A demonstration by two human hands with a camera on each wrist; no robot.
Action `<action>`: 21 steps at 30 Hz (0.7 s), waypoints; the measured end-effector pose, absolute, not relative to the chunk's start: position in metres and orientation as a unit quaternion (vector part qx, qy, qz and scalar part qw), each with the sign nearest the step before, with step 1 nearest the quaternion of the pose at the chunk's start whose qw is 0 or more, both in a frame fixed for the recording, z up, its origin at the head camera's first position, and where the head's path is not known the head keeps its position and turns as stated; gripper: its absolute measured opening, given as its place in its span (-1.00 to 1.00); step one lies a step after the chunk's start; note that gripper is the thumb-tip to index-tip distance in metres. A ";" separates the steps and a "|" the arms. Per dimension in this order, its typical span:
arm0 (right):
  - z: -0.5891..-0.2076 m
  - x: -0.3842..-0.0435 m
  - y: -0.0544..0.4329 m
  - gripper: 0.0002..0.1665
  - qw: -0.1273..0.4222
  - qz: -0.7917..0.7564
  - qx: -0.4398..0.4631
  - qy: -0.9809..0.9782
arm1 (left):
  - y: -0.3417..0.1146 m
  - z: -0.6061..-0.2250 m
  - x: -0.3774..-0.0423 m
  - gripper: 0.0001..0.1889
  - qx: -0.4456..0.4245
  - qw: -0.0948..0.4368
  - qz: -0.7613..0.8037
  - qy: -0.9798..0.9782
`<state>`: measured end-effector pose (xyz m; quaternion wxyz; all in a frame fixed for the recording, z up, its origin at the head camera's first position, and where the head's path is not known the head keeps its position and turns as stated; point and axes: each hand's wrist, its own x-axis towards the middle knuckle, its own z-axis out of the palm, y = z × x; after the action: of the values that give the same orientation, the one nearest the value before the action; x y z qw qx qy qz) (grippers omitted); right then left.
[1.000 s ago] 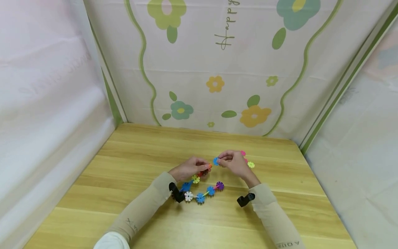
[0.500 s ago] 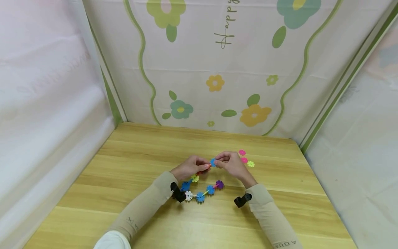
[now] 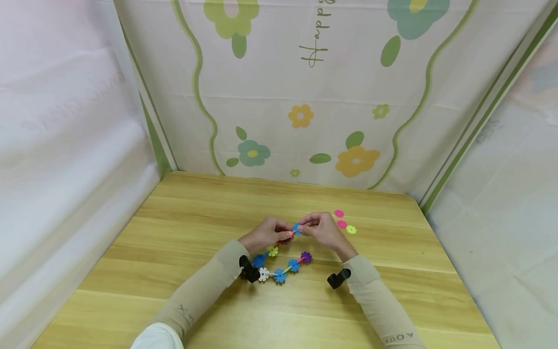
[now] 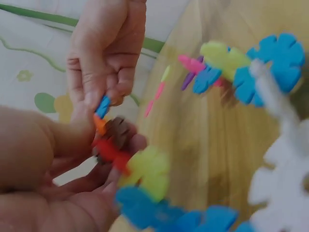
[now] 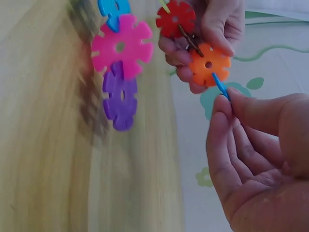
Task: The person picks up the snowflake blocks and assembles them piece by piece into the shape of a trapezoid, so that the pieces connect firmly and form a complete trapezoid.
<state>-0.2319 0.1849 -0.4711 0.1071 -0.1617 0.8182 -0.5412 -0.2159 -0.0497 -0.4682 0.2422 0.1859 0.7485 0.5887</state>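
Observation:
My left hand (image 3: 268, 234) pinches an orange snowflake disc (image 5: 217, 55) at one end of a chain of slotted plastic discs. My right hand (image 3: 326, 233) pinches a blue snowflake disc (image 5: 222, 89) between thumb and forefinger, its edge right at the orange disc's slot. Beside the orange disc, a brown disc (image 5: 191, 40) and a red disc (image 5: 173, 19) lie by the left fingers. From there the chain curves round through a yellow disc (image 3: 272, 250), a white disc (image 3: 263, 274) and several blue ones to a pink disc (image 5: 140, 46) and a purple disc (image 3: 306, 257) at its other end.
Two loose pink discs (image 3: 339, 213) and a yellow-green disc (image 3: 351, 230) lie beyond the right hand on the wooden table (image 3: 209, 194). A flower-print cloth (image 3: 270, 87) hangs behind the table, with white cloth on both sides. Black cameras (image 3: 339, 278) sit on the wrists.
My right hand has moved left with the blue disc, closing the gap to the orange disc in the left hand. The left hand and the chain have stayed nearly in place.

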 end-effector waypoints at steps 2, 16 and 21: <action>-0.472 -0.234 0.188 -0.82 0.124 -0.532 -0.173 0.820 | -0.051 -0.467 -0.218 -0.66 0.194 0.248 0.580 0.751; -0.466 -0.249 0.212 -0.69 0.133 -0.456 -0.215 0.853 | -0.052 -0.471 -0.228 -0.79 0.131 0.206 0.569 0.785; -0.468 -0.259 0.260 -0.70 0.060 -0.385 -0.160 0.907 | -0.062 -0.478 -0.230 -0.80 0.121 0.188 0.582 0.782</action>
<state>-0.2593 0.2601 -0.4681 0.0597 -0.1600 0.9071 -0.3848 -0.2303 -0.0617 -0.4784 0.1877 0.1214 0.7816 0.5824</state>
